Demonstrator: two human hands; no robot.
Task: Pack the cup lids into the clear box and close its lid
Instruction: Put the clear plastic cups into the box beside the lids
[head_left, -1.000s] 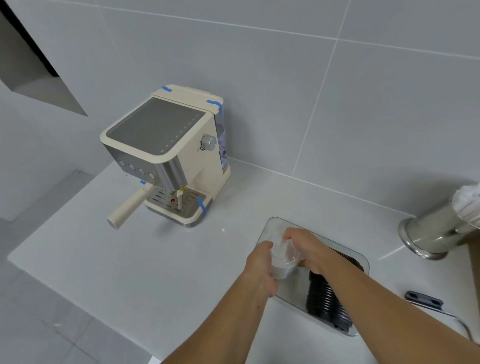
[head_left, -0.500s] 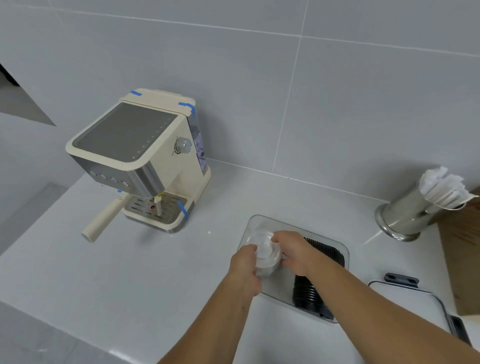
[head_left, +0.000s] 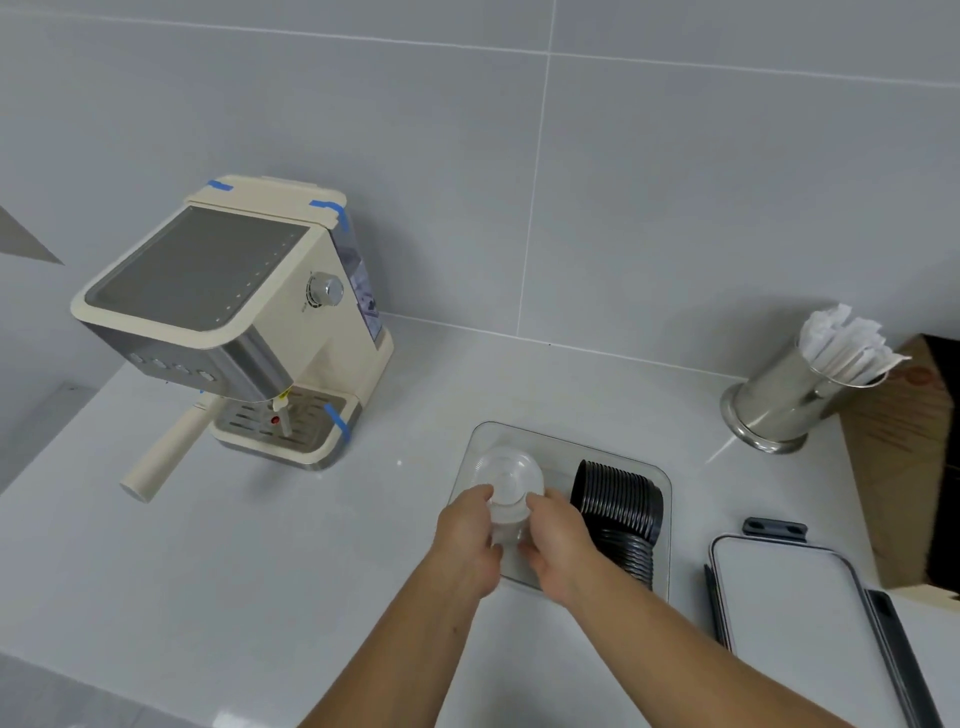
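Observation:
The clear box (head_left: 566, 445) stands open on the white counter, a little right of centre. A row of black cup lids (head_left: 618, 512) lies on edge along its right side. My left hand (head_left: 465, 540) and my right hand (head_left: 558, 545) both grip a stack of clear cup lids (head_left: 509, 483), held on its side inside the left half of the box, with its round face turned toward the wall. The box's own flat lid (head_left: 795, 597), with dark clips at its edges, lies separately on the counter to the right.
A cream espresso machine (head_left: 234, 322) with blue tape stands at the back left, its handle sticking out toward the counter's left edge. A steel canister of wrapped straws (head_left: 795, 395) stands at the back right, beside a brown cardboard box (head_left: 909, 467).
Both hands have lowered the clear lid stack into the left half of the box and tipped it onto its side. The view has shifted right, bringing the box's lid into sight.

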